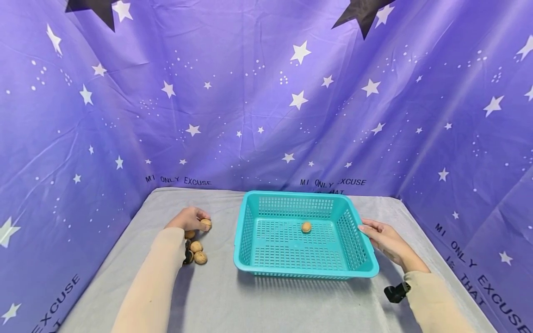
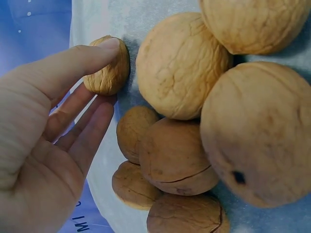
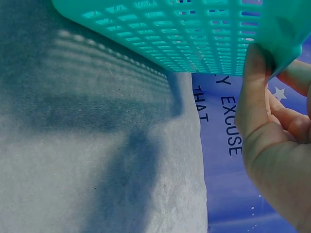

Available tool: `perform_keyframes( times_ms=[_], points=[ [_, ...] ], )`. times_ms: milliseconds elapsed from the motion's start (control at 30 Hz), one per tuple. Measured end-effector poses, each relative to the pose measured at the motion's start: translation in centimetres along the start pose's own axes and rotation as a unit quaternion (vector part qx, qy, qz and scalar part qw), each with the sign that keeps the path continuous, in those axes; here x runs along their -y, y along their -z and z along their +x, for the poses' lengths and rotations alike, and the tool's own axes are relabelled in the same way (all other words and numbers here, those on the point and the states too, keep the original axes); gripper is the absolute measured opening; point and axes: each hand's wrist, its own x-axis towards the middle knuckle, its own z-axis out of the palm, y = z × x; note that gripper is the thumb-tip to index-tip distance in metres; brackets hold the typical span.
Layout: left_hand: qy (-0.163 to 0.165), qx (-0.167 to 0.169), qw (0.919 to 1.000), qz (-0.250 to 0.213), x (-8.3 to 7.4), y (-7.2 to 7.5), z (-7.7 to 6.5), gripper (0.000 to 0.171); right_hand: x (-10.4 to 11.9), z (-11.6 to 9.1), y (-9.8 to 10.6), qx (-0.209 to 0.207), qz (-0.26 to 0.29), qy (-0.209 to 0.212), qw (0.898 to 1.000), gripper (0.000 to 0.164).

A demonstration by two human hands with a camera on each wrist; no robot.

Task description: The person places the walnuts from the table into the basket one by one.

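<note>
My left hand (image 1: 189, 218) pinches a walnut (image 2: 108, 73) between thumb and fingers at the far side of a small pile. Several more walnuts (image 2: 182, 65) lie close beside that hand on the cloth, one with a dark spot on its shell (image 2: 262, 131). At the right, my right hand (image 1: 385, 239) grips the rim of a turquoise plastic basket (image 1: 306, 273), thumb (image 3: 255, 87) against the wall and fingers under the rim's edge. A single walnut (image 1: 306, 227) sits on the basket's slotted floor.
A grey cloth (image 1: 216, 300) covers the table. Purple curtains (image 1: 233, 92) with white stars and lettering stand behind it and along both sides. Black wrist devices, including one at the right wrist (image 1: 397, 292), are strapped near both cuffs.
</note>
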Motion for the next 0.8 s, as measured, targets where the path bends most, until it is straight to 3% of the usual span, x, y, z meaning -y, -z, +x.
perform_keyframes(
  times_ms=[233, 800],
  points=[
    [0.003, 0.004, 0.9999, -0.015, 0.0, 0.3, -0.2, 0.038, 0.0, 0.0, 0.0, 0.001, -0.004, 0.000, 1.000, 0.067],
    [-0.102, -0.030, 0.9941, -0.021, -3.1, 2.9, -0.4, 0.043, -0.2, 0.0, 0.2, 0.004, -0.007, 0.002, 1.000, 0.067]
  ],
)
